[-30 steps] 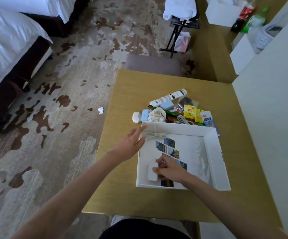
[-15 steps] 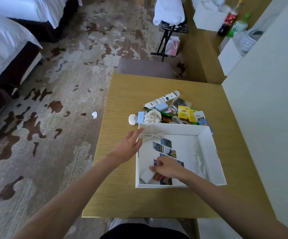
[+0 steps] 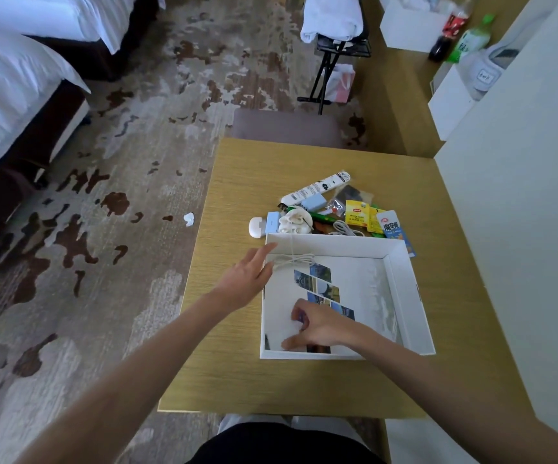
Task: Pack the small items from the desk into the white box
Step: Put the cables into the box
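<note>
The open white box (image 3: pixel 408 296) lies on the wooden desk (image 3: pixel 237 380), with a photo-patterned floor and a white string bow (image 3: pixel 292 261) at its far left. My left hand (image 3: pixel 249 281) rests flat against the box's left rim, fingers apart. My right hand (image 3: pixel 319 326) is inside the box near its near-left corner, fingers curled on a small white item (image 3: pixel 286 331). Behind the box lies a pile: a white tube (image 3: pixel 316 188), yellow tea bags (image 3: pixel 357 212), a snack packet (image 3: pixel 394 229), a white pouch (image 3: pixel 294 222), a white case (image 3: pixel 256 227) and a cable (image 3: pixel 346 227).
A pale wall (image 3: pixel 521 246) borders the desk's right side. A grey chair seat (image 3: pixel 287 128) is tucked at the far edge. Beds (image 3: pixel 10 95) stand to the left across patterned carpet. A luggage rack (image 3: pixel 334 38) and bottles (image 3: pixel 451 31) are further back.
My right hand has slid the small white item down toward the box's near-left corner. My left hand has stayed on the box's left rim.
</note>
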Demonstrator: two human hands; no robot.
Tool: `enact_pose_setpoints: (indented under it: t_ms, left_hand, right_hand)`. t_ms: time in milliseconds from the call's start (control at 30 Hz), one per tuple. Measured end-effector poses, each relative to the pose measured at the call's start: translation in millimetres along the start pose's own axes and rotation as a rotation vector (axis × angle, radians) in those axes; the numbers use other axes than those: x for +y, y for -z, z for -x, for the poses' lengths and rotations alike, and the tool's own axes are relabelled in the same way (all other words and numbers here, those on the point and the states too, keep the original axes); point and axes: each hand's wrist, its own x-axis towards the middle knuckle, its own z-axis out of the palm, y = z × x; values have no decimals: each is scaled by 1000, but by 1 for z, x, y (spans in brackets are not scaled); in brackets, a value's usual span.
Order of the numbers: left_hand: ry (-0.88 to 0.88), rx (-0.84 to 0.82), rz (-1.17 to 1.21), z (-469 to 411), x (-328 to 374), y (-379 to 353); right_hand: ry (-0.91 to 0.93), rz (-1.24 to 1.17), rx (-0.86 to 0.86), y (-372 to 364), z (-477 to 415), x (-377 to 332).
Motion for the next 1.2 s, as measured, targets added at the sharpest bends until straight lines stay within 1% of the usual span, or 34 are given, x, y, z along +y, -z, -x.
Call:
enact_pose_setpoints:
  t_ms: [67,167,233,300,367,467,533,633,700,767,833,933,1000,1067,1133,1200]
  left_hand:
    - [-14,14,-12,0,1,-2]
    - [-4,37,29,0,2,-3]
    - [-9,42,30,0,2,-2]
    - [-15,88,56,0,1,-2]
    - [-5,163,49,-2,-1,-2]
    - [25,283,-44,-14,2,3]
    - [9,328,-78,-26,7,6]
    - [-38,317,-61,-48,22,7]
    - [-69,300,-77,-66,36,7]
    - [-71,265,-84,-84,50,7]
    - [-42,196,-52,-101,61,6]
    - [29,60,-2,-128,75,6]
    - [63,-14,59,-148,82,5]
    - [113,-65,95,-164,85,6]
    - [127,-94,93,-177,85,6]
    - [128,-131,82,-188,83,2]
  right_hand:
    - [48,39,-79,0,0,-1]
    - [51,73,-170,-1,-6,-1]
    - [87,82,-204,2,-8,-1]
    - [145,126,-187,11,-7,2]
    - [189,119,-103,25,-3,5]
    - [235,20,79,59,5,13]
    - [276,-61,204,86,10,21]
    - [328,-156,390,124,17,35]
    - [348,-190,480,147,19,45]
    - [338,-231,532,166,16,55]
    - [294,-237,559,180,7,65]
    - [225,-163,535,198,-12,82]
    - [166,-86,479,212,-28,92]
    - [117,21,363,221,-44,101]
    - [90,111,234,223,-58,104]
    - [71,114,118,222,-67,106]
